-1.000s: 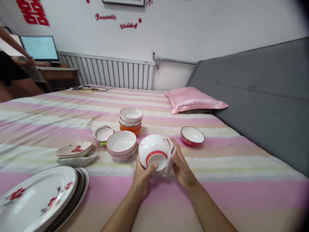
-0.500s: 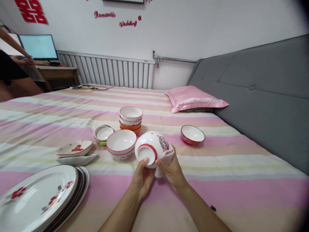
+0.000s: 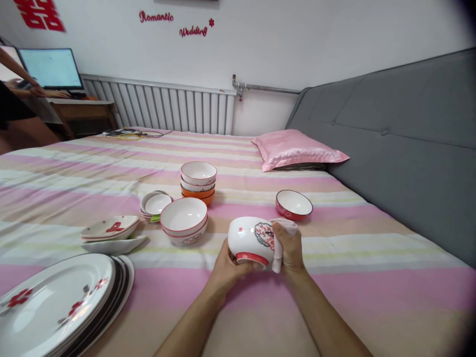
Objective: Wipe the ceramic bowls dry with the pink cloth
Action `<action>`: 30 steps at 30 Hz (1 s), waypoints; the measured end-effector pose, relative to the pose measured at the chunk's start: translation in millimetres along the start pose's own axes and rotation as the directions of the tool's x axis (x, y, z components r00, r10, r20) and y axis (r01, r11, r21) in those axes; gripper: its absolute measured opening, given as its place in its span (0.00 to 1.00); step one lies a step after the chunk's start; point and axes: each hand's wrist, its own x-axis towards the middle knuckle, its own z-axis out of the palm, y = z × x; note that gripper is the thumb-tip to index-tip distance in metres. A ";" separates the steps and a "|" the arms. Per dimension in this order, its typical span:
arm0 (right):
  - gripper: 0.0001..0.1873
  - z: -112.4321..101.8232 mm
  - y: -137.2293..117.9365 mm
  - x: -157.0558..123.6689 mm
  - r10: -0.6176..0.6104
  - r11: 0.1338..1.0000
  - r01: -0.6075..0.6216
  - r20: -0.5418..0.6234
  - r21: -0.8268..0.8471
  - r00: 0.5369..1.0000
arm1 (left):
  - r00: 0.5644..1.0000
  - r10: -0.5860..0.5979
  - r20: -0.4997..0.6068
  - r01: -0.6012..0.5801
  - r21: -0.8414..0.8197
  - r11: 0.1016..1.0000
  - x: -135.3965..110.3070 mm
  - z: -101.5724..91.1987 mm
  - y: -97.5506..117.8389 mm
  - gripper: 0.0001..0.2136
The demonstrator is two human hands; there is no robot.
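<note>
A white bowl [image 3: 243, 240] with a red foot ring and a printed blossom pattern is held up over the bed, tilted on its side. My left hand [image 3: 227, 270] grips it from below left, thumb near the foot. My right hand [image 3: 292, 248] presses a pale cloth [image 3: 278, 245] against its right side, fingers closed around cloth and rim. To the left stand two nested white bowls [image 3: 184, 220] with red rims. Behind these is a taller stack of white and orange bowls [image 3: 198, 181]. A red bowl with a white inside [image 3: 294, 204] sits apart on the right.
Stacked oval plates [image 3: 55, 297] lie at the front left, with small dishes [image 3: 110, 229] and little bowls [image 3: 156, 204] behind. A pink pillow [image 3: 297, 148] rests by the grey headboard [image 3: 390, 114]. Cables [image 3: 134, 134] lie at the far edge; a person [image 3: 18, 109] stands beyond.
The bowl has moved right and its foot has turned downward, showing more of its patterned side. My right hand and the cloth have shifted right along with it.
</note>
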 end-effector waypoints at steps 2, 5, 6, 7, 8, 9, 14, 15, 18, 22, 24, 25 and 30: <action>0.16 -4.8 0.0 2.8 -0.006 0.999 0.008 0.062 -0.038 0.998 | 0.988 0.120 -0.092 -0.108 0.129 0.986 3.1 -5.1 -3.6 0.50; 0.15 -8.3 3.7 4.5 0.059 0.998 -0.058 0.206 -0.013 0.977 | 0.923 0.384 -0.024 -0.323 0.495 0.807 1.9 -10.6 -4.0 0.52; 0.15 -8.3 5.0 4.4 0.073 0.997 -0.074 0.248 -0.004 0.966 | 0.894 0.446 0.043 -0.384 0.586 0.714 0.4 -11.3 -3.3 0.50; 0.16 -7.8 5.7 4.1 0.075 0.997 -0.079 0.272 0.005 0.959 | 0.871 0.481 0.103 -0.427 0.645 0.634 -1.3 -11.6 -2.4 0.47; 0.16 -7.0 5.5 3.6 0.069 0.997 -0.075 0.286 0.010 0.956 | 0.857 0.495 0.143 -0.448 0.681 0.579 -2.8 -11.6 -1.5 0.45; 0.17 -5.9 4.3 2.8 0.058 0.998 -0.062 0.306 0.003 0.950 | 0.854 0.496 0.157 -0.450 0.702 0.552 -4.0 -11.5 -0.6 0.44; 0.27 1.4 -11.6 -3.5 -0.156 0.934 0.268 0.406 -0.236 0.901 | 0.864 0.494 0.096 -0.395 0.736 0.549 -3.5 -12.0 2.9 0.39; 0.29 3.7 -15.0 -5.9 -0.215 0.881 0.363 0.425 -0.304 0.879 | 0.862 0.500 0.090 -0.396 0.734 0.552 -2.8 -12.2 3.4 0.38; 0.29 13.5 -22.1 -15.8 -0.305 0.704 0.536 0.484 -0.465 0.820 | 0.850 0.523 0.070 -0.405 0.722 0.561 -1.4 -12.8 4.4 0.34; 0.22 26.4 -21.4 -27.8 -0.348 0.532 0.630 0.533 -0.565 0.771 | 0.836 0.544 0.071 -0.441 0.678 0.588 -1.2 -14.8 4.0 0.28; 0.21 29.3 -17.1 -29.2 -0.379 0.499 0.656 0.538 -0.566 0.753 | 0.836 0.544 0.077 -0.449 0.667 0.595 -1.1 -15.1 3.8 0.27; 0.21 29.7 -14.5 -28.7 -0.398 0.498 0.662 0.530 -0.561 0.749 | 0.837 0.542 0.076 -0.445 0.671 0.593 -0.9 -14.8 3.9 0.27; 0.20 26.5 -4.3 -22.2 -0.410 0.602 0.594 0.431 -0.534 0.804 | 0.853 0.522 0.013 -0.376 0.709 0.597 -0.1 -9.9 6.5 0.28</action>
